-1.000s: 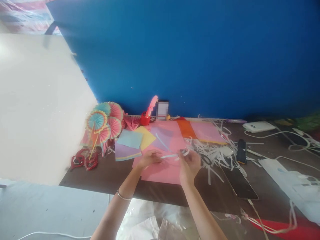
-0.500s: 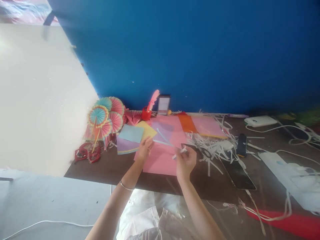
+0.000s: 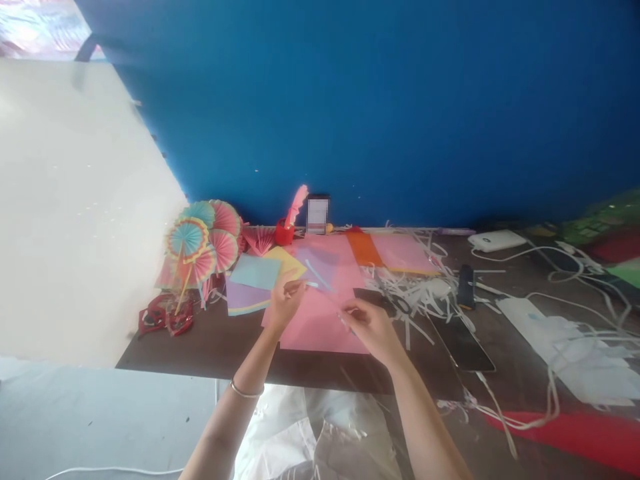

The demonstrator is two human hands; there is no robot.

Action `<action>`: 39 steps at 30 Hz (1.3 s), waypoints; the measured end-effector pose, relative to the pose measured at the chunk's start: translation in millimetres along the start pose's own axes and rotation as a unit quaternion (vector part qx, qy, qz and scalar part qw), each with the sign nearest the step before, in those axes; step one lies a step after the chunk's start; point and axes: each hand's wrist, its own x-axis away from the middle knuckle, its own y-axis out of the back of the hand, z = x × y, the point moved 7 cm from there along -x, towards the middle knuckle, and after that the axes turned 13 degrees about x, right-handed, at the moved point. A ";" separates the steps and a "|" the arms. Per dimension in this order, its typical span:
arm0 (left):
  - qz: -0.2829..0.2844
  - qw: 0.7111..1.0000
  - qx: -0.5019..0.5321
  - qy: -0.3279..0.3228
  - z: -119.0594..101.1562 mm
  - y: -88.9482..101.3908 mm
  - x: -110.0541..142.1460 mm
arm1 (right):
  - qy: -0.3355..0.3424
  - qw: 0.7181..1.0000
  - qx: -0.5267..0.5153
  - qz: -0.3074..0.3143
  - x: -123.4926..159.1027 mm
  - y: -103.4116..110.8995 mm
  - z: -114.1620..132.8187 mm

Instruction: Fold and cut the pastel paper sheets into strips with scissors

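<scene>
Head view: what's in your grip?
— Your left hand (image 3: 286, 300) pinches a white strip (image 3: 312, 285) above the pink sheet (image 3: 315, 333); whether your right hand (image 3: 373, 325), fingers gathered, pinches it too, I cannot tell.
— What's done?
— Finished-looking paper fans (image 3: 187, 239) on your left; the pink sheet lies flat, unpleated.

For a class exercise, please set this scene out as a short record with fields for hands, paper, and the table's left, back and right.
Left hand: left hand with a white strip at its fingertips
Right hand: right hand over the pink sheet; its grip is blurred
Paper: blue sheet overlapping a yellow sheet
Left: pleated paper fans
Back: red container
Right: tangled white strips, dark phone
</scene>
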 end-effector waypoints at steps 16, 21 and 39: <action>0.124 0.991 0.003 0.046 -9.7 -34.8 28.7 | 0.021 0.990 -0.125 -0.059 -10.3 -11.0 9.2; 0.121 0.992 -0.007 0.042 -11.4 -36.0 29.7 | 0.023 0.990 -0.127 -0.056 -12.2 -15.2 6.8; 0.101 0.991 0.031 0.075 -12.2 -35.2 30.9 | 0.026 0.993 -0.090 -0.076 -14.0 -15.9 6.1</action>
